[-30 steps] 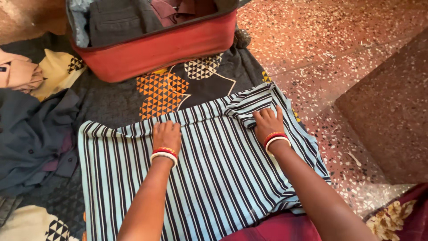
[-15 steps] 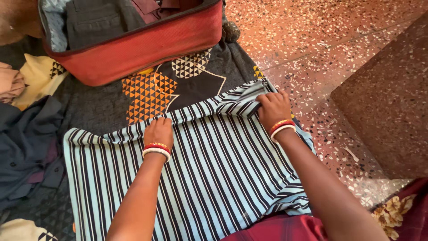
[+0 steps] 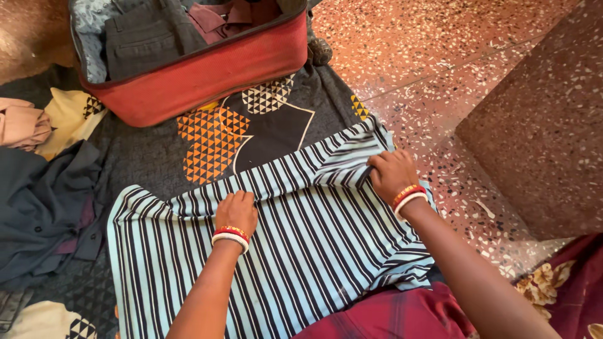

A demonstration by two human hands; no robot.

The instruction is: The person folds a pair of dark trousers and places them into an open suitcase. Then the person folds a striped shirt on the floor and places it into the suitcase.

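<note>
The left hand [image 3: 236, 211] presses flat, fingers curled at the far edge of the striped shirt [image 3: 301, 251], holding no fold that can be seen. The right hand [image 3: 391, 174] pinches the cloth at the shirt's far right corner, where a sleeve or flap is gathered and partly turned in over the body. The two hands are well apart along that far edge.

The shirt lies spread on a dark patterned sheet [image 3: 251, 132], near the person's lap. Judging by this, the folding is at an early stage: one corner is being brought in, the left side and the main body lie open and unfolded.

Beyond the shirt stands an open red suitcase [image 3: 207, 69] with clothes already inside. Left of the shirt lies a heap of dark clothes [image 3: 44, 213]; right of it is speckled floor [image 3: 440, 56].
</note>
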